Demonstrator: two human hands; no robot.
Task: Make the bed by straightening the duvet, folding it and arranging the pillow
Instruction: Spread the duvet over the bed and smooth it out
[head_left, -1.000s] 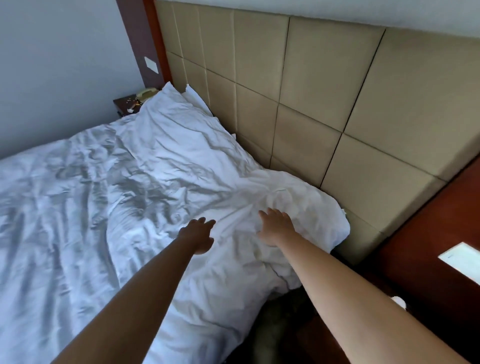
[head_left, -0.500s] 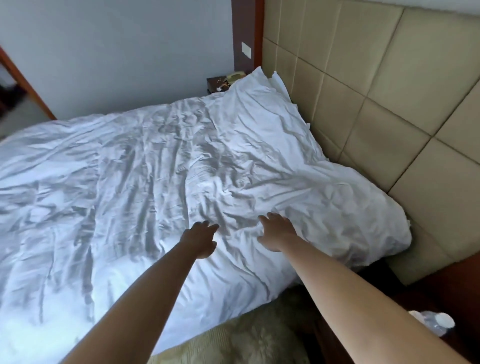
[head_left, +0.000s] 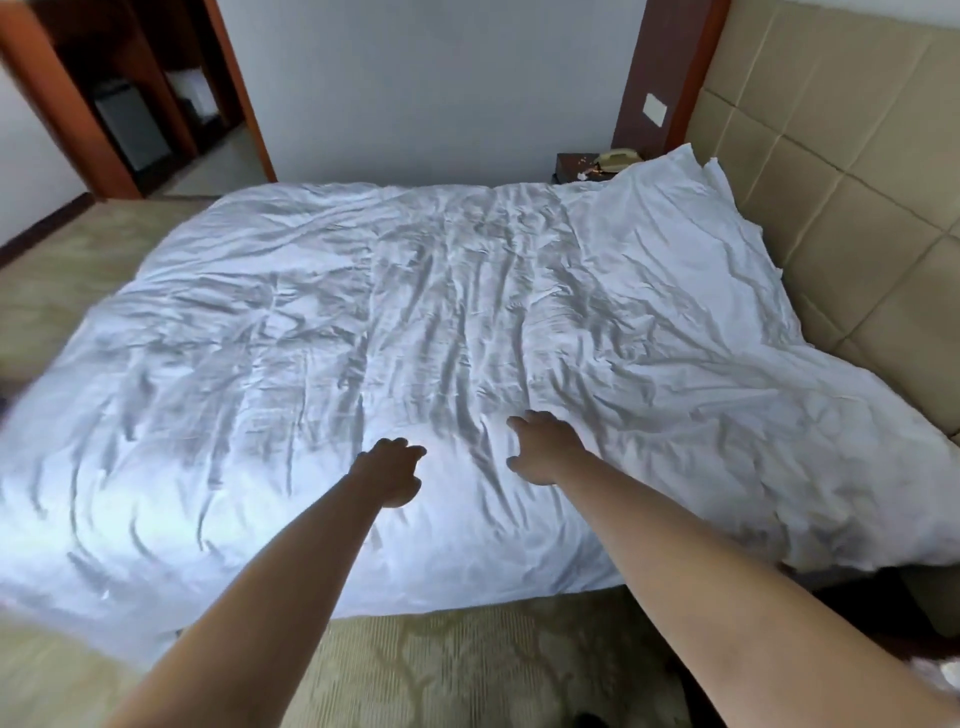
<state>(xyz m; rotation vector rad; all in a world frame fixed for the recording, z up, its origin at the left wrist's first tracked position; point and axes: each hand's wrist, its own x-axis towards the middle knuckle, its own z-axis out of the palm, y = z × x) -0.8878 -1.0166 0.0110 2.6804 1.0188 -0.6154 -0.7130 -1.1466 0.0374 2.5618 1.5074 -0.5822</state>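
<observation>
**Duvet's spread out but still a wrinkly mess**

The white duvet (head_left: 415, 338) covers the whole bed, rumpled all over, its head end bunched up against the padded headboard (head_left: 841, 218). No bare pillow shows; it could be under that hump. Both hands sit on the fabric close to the near edge: left hand (head_left: 387, 475) and right hand (head_left: 543, 447) are loose, fingers lightly bent, gripping nothing. This thing looks soft, floppy and fairly light, so palms just push wrinkles around. I'd pinch the near edge or a corner and tug outward.
</observation>
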